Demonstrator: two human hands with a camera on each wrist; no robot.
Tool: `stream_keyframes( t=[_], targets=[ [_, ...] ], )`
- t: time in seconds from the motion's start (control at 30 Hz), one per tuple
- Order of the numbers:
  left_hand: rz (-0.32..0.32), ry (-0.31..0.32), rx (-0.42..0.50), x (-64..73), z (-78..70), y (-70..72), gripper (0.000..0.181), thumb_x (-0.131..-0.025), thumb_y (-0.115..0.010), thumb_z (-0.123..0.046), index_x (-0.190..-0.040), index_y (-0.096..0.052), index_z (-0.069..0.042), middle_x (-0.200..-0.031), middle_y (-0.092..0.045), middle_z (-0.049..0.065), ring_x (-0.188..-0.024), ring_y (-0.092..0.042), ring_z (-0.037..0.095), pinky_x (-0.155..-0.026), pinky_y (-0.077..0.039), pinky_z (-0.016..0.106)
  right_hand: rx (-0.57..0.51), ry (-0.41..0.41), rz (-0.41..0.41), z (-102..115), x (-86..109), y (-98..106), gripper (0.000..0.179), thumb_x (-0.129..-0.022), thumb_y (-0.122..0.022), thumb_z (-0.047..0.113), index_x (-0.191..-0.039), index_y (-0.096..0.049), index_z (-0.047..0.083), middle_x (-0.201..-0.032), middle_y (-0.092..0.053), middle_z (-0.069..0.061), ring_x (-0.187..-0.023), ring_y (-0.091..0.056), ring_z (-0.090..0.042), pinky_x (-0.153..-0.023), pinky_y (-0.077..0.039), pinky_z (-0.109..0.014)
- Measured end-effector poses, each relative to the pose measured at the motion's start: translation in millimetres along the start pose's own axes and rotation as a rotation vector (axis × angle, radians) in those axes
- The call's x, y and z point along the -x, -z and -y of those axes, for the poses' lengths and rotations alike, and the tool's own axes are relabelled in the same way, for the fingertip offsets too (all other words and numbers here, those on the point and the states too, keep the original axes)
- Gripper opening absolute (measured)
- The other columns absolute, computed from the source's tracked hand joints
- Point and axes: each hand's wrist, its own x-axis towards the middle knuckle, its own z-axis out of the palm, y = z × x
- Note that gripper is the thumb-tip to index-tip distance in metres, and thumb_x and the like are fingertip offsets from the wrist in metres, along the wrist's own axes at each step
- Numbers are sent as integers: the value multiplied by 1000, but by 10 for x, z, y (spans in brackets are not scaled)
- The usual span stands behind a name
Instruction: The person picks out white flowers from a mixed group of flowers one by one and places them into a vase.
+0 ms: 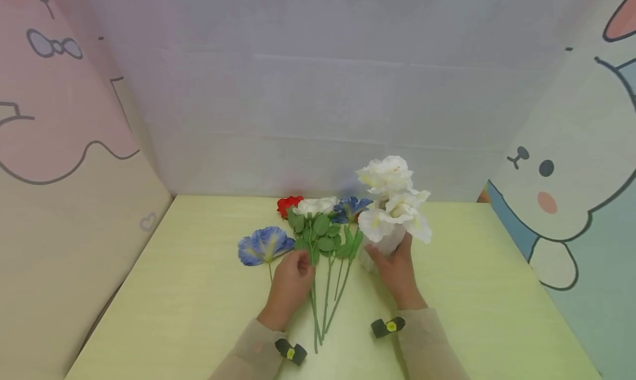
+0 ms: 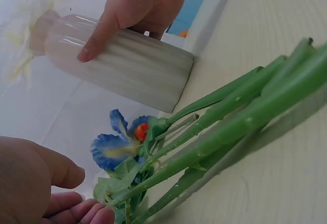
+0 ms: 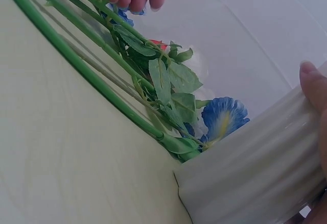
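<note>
My right hand (image 1: 397, 272) grips a white ribbed vase (image 2: 153, 76), fingers and thumb around its side. White ruffled flowers (image 1: 390, 173) stand in the vase's neck. My left hand (image 1: 290, 280) hovers over the lying flower stems (image 2: 225, 122), its fingers loosely bent and the thumb apart, with nothing held between them. Left of the vase lie a red flower (image 1: 288, 205), a white flower (image 1: 318, 205) and a blue flower (image 1: 350, 207) with green leaves (image 3: 161, 78). Another blue flower (image 1: 263, 246) lies beside my left hand, its lower stem hidden behind that hand.
Everything stands on a pale yellow table (image 1: 199, 302). A whitish sheet (image 1: 318, 104) hangs along the back edge. Cartoon-printed panels rise on both sides, a pink one (image 1: 69, 109) at left and one with a white animal (image 1: 571, 192) at right.
</note>
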Motion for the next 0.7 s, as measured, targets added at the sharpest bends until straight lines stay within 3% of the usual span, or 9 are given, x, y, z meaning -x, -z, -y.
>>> stream_keyframes(
  t=[0.37,0.7],
  targets=[
    [20,74,-87,-29,159,-40,24,-92,-72,-9,-114,-70,2,-94,-68,4,-87,-65,19,-76,-56,39,-9,-7,12,32,15,-11,86,-93,-79,24,-153,-19,9,-152,-36,-22,-143,-37,-39,-118,-29,-55],
    [32,133,-124,-11,122,-150,26,-88,-75,-15,-110,-70,0,-87,-63,0,-77,-59,17,-70,-53,39,-8,-48,10,71,6,2,83,-93,-79,15,-150,-19,5,-148,-37,-26,-139,-40,-41,-114,-32,-54]
  ],
)
